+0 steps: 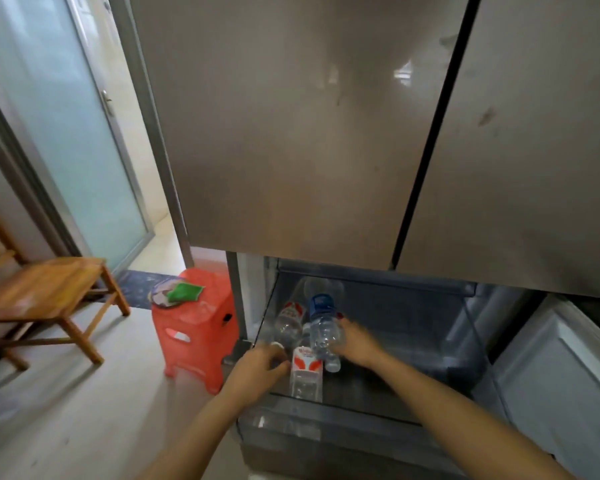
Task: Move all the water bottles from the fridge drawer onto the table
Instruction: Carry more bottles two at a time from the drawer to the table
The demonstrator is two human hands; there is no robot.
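Observation:
The fridge drawer (361, 431) is pulled out below the closed fridge doors. Three clear water bottles lie in its left part. A blue-labelled bottle (323, 327) lies in the middle, and my right hand (355, 342) grips it from the right side. A red-labelled bottle (288, 322) lies to its left, cap toward me. My left hand (260, 367) is curled round that bottle's white cap end. A second red-labelled bottle (305, 375) lies nearest me, between my two hands. The image is blurred by motion.
A red plastic stool (196, 327) with a plate and green cloth stands left of the drawer. A wooden chair (45, 292) stands further left. A glass door (73, 140) is behind it. Another open compartment (551, 368) lies to the right.

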